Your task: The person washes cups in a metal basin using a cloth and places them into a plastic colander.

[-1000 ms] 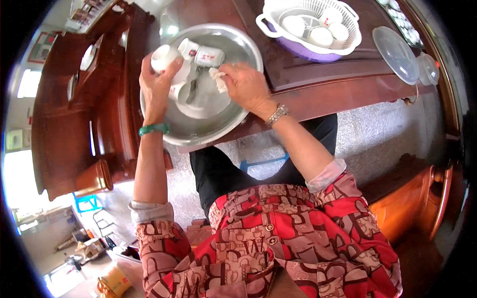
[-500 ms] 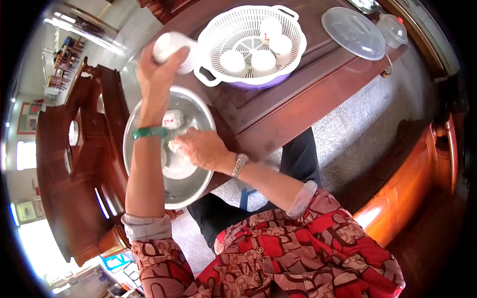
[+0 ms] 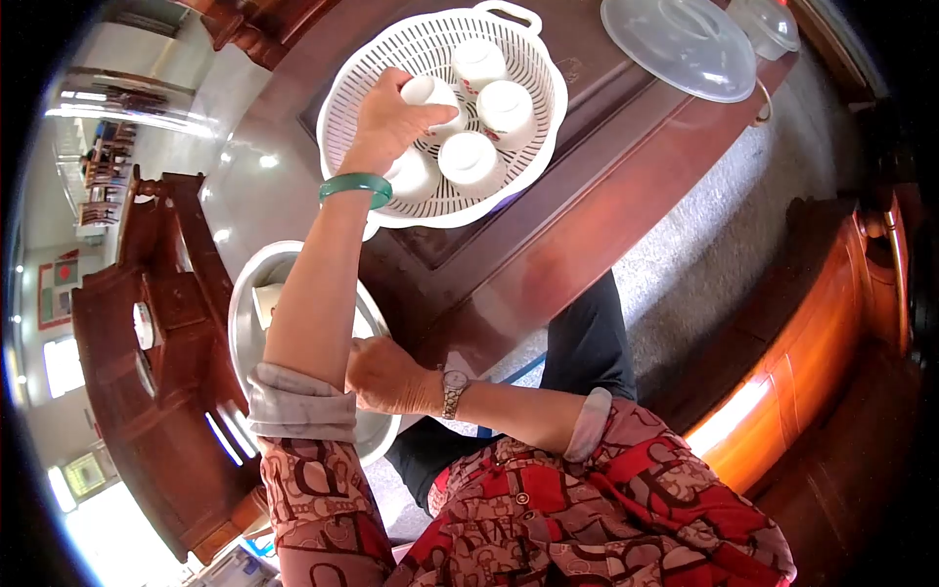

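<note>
My left hand (image 3: 396,117), with a green bangle at its wrist, is closed around a white cup (image 3: 427,91). It holds the cup inside a white slotted basket (image 3: 342,122). Around it in the basket are several similar white cups (image 3: 469,158), apparently standing upside down. My right hand (image 3: 391,378), wearing a watch, is curled over a basin (image 3: 238,323) at the lower left. My left forearm and sleeve hide its fingertips, so what they hold cannot be made out. A pale piece (image 3: 266,301) shows in the basin beside my left forearm.
The basket stands on a dark wooden table (image 3: 509,264). A translucent lid (image 3: 680,49) lies near the table's right edge, and a clear container (image 3: 766,27) is beside it. Carved wooden seats (image 3: 802,362) flank my legs.
My left hand has carried the white cup from above the basin, rightward into the basket. My right hand has moved down slightly and now lies partly behind my left forearm. The view has shifted.
</note>
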